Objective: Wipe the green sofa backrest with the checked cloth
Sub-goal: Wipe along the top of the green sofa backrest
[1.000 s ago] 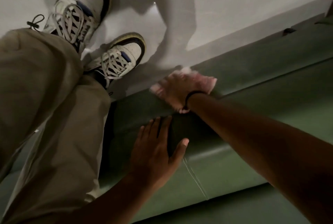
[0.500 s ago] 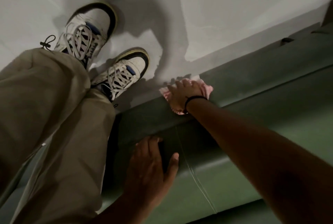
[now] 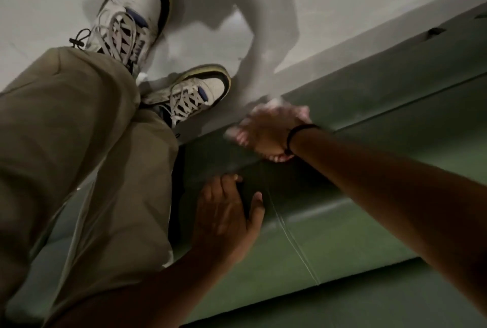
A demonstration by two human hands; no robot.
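The green sofa backrest (image 3: 342, 222) runs from the lower middle of the view up toward the far right, its rounded top nearest us and its back face dropping toward the pale floor (image 3: 342, 11). Starting at the left: the person stands just behind the sofa in loose khaki trousers (image 3: 79, 156), white laced sneakers (image 3: 195, 95) planted on the floor, close against the sofa's back.

Moving right, the left hand (image 3: 226, 217) lies flat on the top of the backrest, fingers together and reaching over the far edge, thumb spread off to the right. Nothing in it; it looks like a brace.

Further right and farther away, the right hand (image 3: 268, 132), a dark band at its wrist, presses the checked cloth (image 3: 295, 114) down onto the back face of the backrest, low near the floor line. The cloth looks pink and pale, bunched under the palm, its edges showing on both sides; the fingers seem laid over it, though blur hides whether they curl or lie straight.

So, wiping is underway on the rear face. My guess: the next stroke needs steady pressure along that face to the right, where a long stretch of green waits, with the cloth kept flat under the palm.
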